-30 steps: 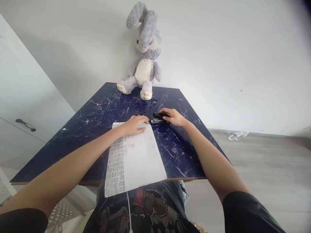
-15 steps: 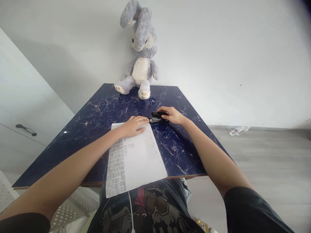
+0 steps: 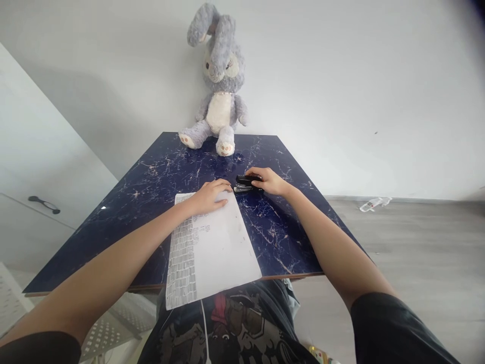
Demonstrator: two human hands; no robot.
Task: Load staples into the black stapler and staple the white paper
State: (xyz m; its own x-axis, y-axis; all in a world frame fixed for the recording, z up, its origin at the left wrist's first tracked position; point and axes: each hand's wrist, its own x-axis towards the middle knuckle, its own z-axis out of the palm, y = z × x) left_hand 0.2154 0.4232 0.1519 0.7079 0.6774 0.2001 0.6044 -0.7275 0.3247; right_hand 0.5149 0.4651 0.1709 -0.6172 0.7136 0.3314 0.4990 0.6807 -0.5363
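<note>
A white sheet of paper, with grey hatching and small writing along its left side, lies on the table and juts past the front edge over my lap. My left hand rests open and flat on its far end, fingers pointing right. My right hand is closed around a black stapler on the tabletop. The stapler's front end faces left, close to the paper's far right corner and my left fingertips. Whether the paper's corner sits inside the stapler's mouth, I cannot tell.
The table has a dark blue marbled top. A grey plush rabbit sits at its back edge against the wall. A cabinet handle is at left. A clear plastic object lies on the floor at right.
My left fingers have drawn back slightly from the stapler's front end. My right hand stays on the stapler. The whole view has shifted a little.
</note>
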